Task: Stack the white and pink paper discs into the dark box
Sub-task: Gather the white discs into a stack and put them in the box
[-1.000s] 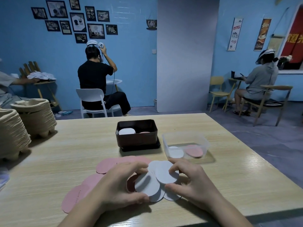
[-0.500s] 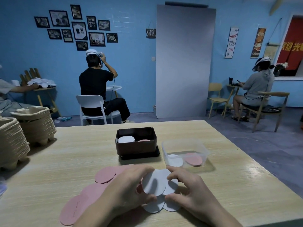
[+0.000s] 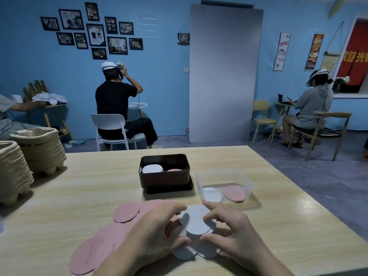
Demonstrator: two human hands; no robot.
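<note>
A small stack of white paper discs [image 3: 196, 221] sits between my two hands near the table's front edge. My left hand [image 3: 159, 234] curls round its left side, and my right hand [image 3: 229, 232] pinches its right side with thumb and fingers. More white discs [image 3: 199, 253] lie flat under the stack. Pink discs [image 3: 111, 232] fan out to the left on the table. The dark box [image 3: 165, 179] stands further back at the middle, holding a white pile on its left and a pink pile on its right.
A clear plastic tub [image 3: 224, 186] with one white and one pink disc stands right of the dark box. Stacks of beige pulp trays [image 3: 29, 156] fill the table's left edge. People sit on chairs in the room behind.
Both hands have gathered the spread white discs into a tighter stack and closed in around it. The camera has tipped slightly, showing the hands lower in view.
</note>
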